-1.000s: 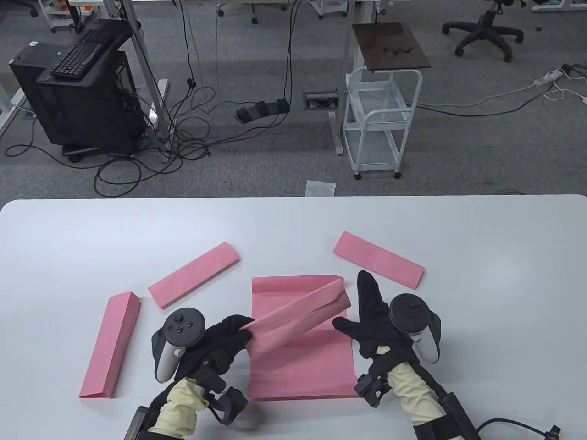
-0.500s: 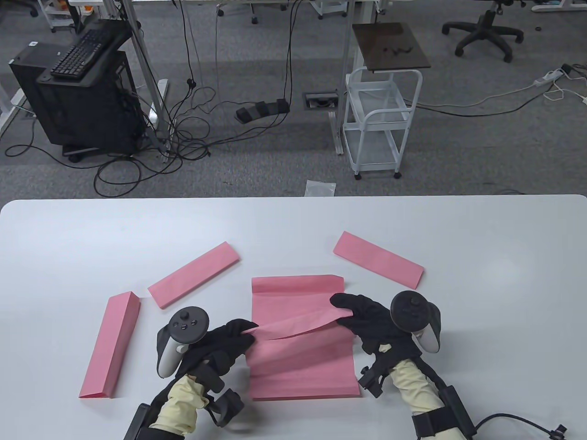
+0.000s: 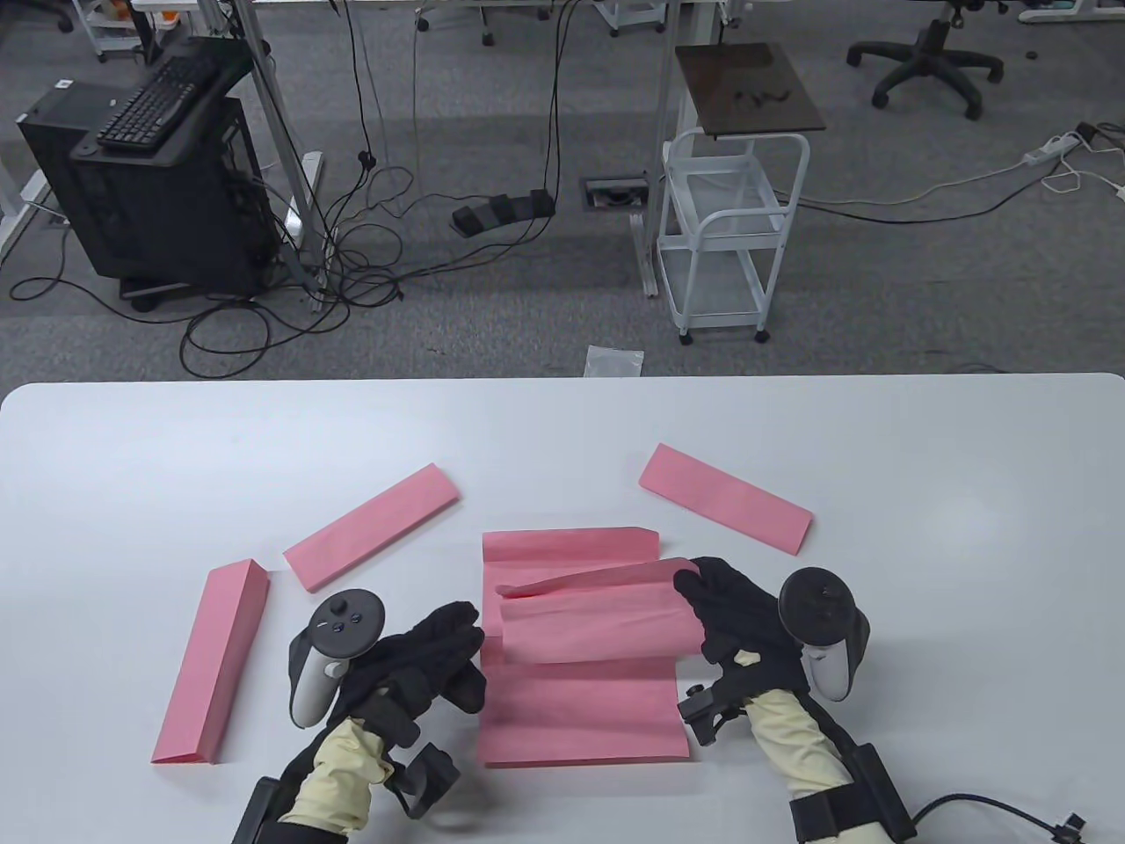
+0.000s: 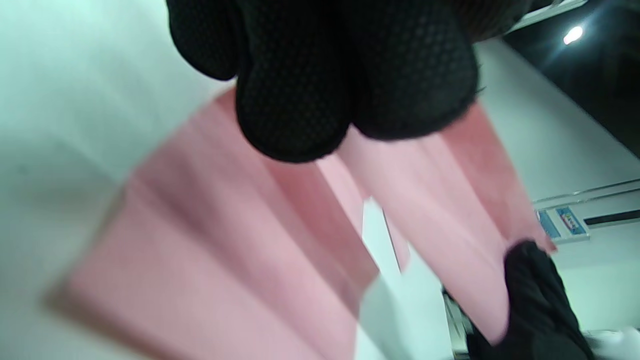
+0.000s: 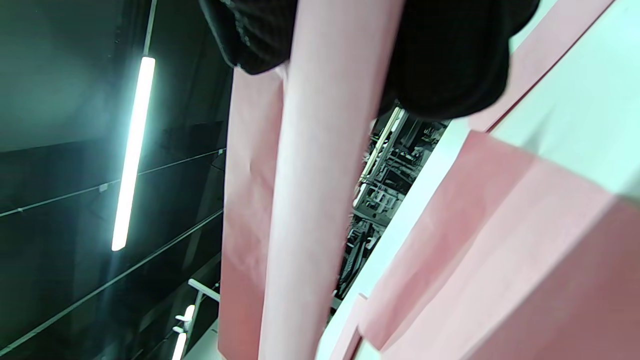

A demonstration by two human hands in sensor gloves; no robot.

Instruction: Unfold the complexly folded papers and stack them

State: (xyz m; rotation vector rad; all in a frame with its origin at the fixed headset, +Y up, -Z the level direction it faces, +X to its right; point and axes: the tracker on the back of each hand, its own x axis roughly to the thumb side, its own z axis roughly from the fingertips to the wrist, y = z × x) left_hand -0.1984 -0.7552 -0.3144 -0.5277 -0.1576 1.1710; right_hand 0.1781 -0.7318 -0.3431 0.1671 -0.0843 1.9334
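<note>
Left grip (image 3: 431,655) and right grip (image 3: 729,607) both pinching, apart.

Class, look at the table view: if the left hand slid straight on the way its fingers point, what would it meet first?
Most likely the half-opened pink paper that the left hand already grips at its near end; past it is the right hand. Height is unclear.

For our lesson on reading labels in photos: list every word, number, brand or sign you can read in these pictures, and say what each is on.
None can be read.
White sticker on the black computer tower: too small to read.
Keyboard keys: too small to read.
Blue and white sign in the left wrist view: blurred, not readable.
Pink papers, such as the partly unfolded sheet, and the table: no print visible.
</note>
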